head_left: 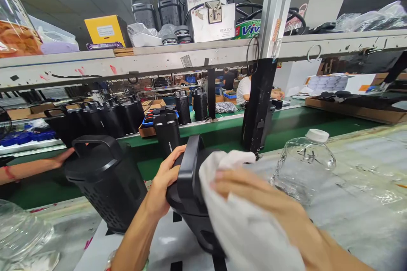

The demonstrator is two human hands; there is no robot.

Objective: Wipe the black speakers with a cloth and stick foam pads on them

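Observation:
A black device [197, 220] with a raised handle stands tilted in front of me on the pale work surface. My left hand [163, 184] grips its top at the left, fingers wrapped round the edge beside the handle. A white cloth [244, 224] is in my right hand [260, 194], pressed against the device's right side near the top; hand and cloth are blurred. Just left stands a second black device [106, 182], and another person's hand [65, 156] touches its upper left side.
A clear plastic bottle [305, 165] stands at the right, and part of another clear container [22, 233] lies at the lower left. Behind runs a green conveyor [292, 125] with more black devices [167, 129]. A metal shelf [152, 57] and a dark post [259, 110] cross the view.

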